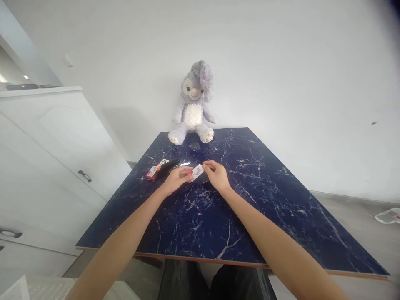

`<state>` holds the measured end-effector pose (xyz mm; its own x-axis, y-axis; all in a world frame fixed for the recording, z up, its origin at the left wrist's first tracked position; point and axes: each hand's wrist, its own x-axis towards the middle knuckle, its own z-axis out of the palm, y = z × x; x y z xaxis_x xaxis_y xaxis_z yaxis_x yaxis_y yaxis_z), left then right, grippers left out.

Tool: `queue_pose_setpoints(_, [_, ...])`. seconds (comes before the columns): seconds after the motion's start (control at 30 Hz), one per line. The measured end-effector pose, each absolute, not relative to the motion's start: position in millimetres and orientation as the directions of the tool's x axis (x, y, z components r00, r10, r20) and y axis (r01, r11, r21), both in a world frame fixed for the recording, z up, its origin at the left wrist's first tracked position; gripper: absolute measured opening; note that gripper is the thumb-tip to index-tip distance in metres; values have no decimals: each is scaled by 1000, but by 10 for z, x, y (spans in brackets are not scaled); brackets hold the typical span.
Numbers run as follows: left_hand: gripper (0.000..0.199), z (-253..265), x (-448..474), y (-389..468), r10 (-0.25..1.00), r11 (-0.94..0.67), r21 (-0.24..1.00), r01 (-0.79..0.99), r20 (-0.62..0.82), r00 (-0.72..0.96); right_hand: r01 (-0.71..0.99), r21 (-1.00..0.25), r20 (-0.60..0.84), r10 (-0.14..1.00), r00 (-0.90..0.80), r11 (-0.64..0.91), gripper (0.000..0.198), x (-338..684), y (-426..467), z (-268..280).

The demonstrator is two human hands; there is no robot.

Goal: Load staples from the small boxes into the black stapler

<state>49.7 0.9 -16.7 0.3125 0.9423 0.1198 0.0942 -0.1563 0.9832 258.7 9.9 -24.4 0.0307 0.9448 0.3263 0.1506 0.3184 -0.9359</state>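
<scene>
Over the middle of the table, a small white-and-red cardboard box [196,171] is held tilted between my two hands. My left hand [176,180] is closed on its left end, thumb on the near side. At the box's upper right end, my right hand [216,174] pinches with thumb and index finger; the exact contact is too small to make out. Just left of and beyond my left hand lies a long black object [168,166] with an orange spot and a shiny metal strip, perhaps a stapler. Another red-and-white box [152,172] lies beside it, partly covered.
A grey plush rabbit [193,116] sits at the far edge of the dark blue marbled table [200,233], against the wall. White cabinets [53,166] stand on the left. A clear plastic item [389,216] is on the floor at right.
</scene>
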Motion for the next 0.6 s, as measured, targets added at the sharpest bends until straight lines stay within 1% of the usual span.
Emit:
queue_pose_setpoints(0.17, [49, -175, 491, 21, 935, -193, 973, 128, 143, 325, 170, -929, 336, 942, 18, 328, 23, 2570, 109, -265])
queue_pose_setpoints(0.33, [49, -170, 490, 31, 930, -235, 958, 167, 171, 326, 119, -944, 316, 947, 54, 308, 24, 2547, 107, -260])
queue_pose_setpoints(0.5, [48, -183, 493, 39, 928, -245, 956, 163, 183, 325, 230, -917, 354, 931, 89, 326, 23, 2541, 39, -210])
queue_pose_setpoints(0.6, [48, -195, 493, 40, 931, -241, 956, 164, 181, 317, 290, -883, 407, 910, 83, 369, 21, 2546, -13, -157])
